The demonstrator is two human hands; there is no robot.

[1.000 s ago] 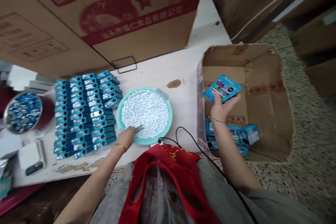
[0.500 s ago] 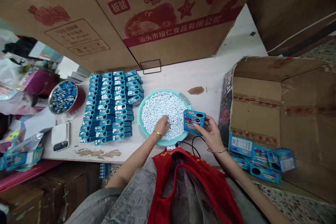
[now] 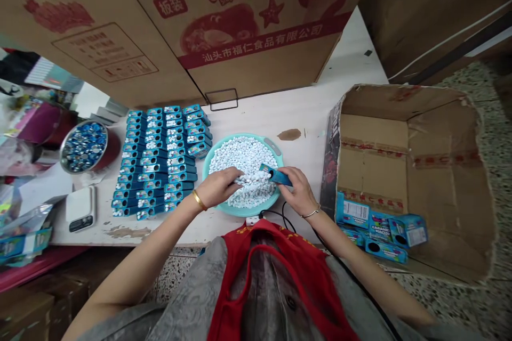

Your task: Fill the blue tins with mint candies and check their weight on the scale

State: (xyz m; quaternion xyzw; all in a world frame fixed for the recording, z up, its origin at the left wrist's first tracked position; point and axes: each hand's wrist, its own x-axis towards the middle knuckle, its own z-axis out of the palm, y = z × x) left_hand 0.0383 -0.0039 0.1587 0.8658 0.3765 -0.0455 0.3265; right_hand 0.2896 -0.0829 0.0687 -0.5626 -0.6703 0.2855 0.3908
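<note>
My right hand (image 3: 298, 192) grips a small blue candy box (image 3: 281, 177), tilted over the right side of the basin, its round hole facing left. My left hand (image 3: 221, 186) reaches in from the left, thumb and fingers closed. From its fingertips a raised line of white candies (image 3: 256, 176) runs to the hole; whatever carries them is too unclear to make out. Beneath both hands sits a round turquoise basin (image 3: 208, 161) full of small white candies (image 3: 244, 150).
Rows of blue boxes (image 3: 160, 162) stand left of the basin. Farther left are a bowl of foil pieces (image 3: 85, 146) and a white scale (image 3: 80, 209). An open carton (image 3: 432, 165) with several blue boxes (image 3: 386, 250) is at right. Large cartons (image 3: 248, 74) line the back.
My left hand has lifted out of the candies and moved slightly left. My right hand has brought the box over the basin and tipped it toward the left hand.
</note>
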